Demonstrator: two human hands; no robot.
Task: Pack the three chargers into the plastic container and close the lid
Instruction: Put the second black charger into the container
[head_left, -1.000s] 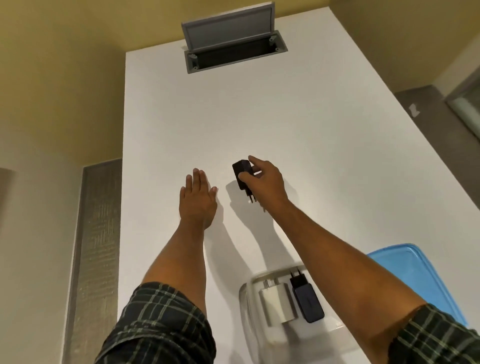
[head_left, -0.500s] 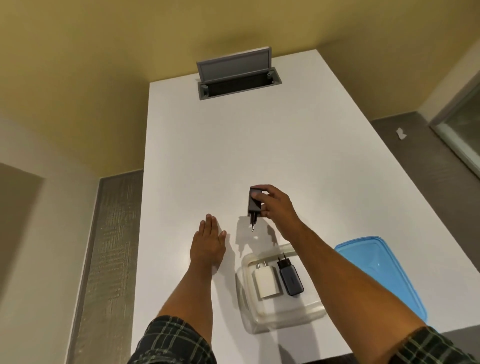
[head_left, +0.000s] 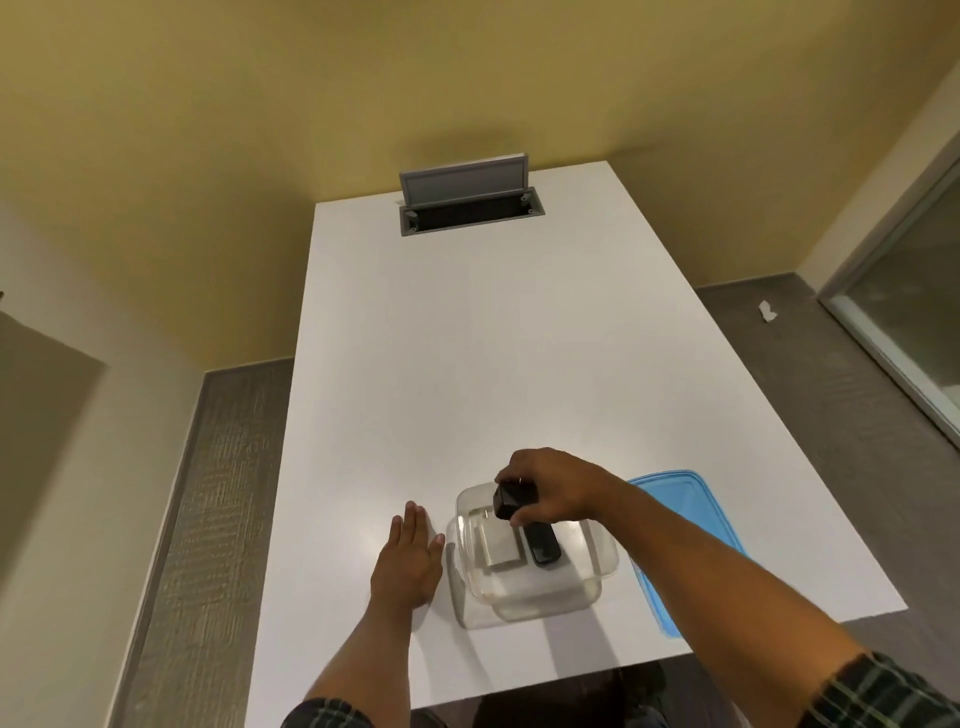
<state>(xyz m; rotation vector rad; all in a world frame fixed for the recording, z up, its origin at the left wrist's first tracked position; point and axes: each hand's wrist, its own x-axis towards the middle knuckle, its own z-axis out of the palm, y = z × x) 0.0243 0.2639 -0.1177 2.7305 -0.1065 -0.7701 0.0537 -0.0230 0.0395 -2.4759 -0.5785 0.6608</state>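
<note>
Chargers, three: a flat white rectangular plug-in charger and a slim dark blue-black charger lie side by side on the floor of the clear, round-cornered plastic container; a third, a chunky black cube-shaped charger, is held above the container's far rim, not yet released.

Right hand: curled closed around the black charger, fingers over its top and thumb beneath. Judged a carrying grip, suited to lowering the piece into the free space beside the other two.

Left hand: flat and spread, palm down on the white rectangular tabletop, just beside the container's left wall, holding nothing. Likely a brace, or ready to steady the container; whether the thumb touches the wall cannot be told.

Lid, translucent blue plastic: lies flat on the table to the right of the container, kept out of the way while the container is open. The closing step is not yet done.

Grey metal cable hatch: at the far end of the table, flap raised.

Obscured: the right forearm covers much of the lid and the container's right rim. The black charger's prongs are hidden by the fingers. The white charger's outline blurs through the clear wall; its prongs are faint. The container's depth is hard to judge. Both sleeves, dark plaid, are cut off at the bottom edge.
</note>
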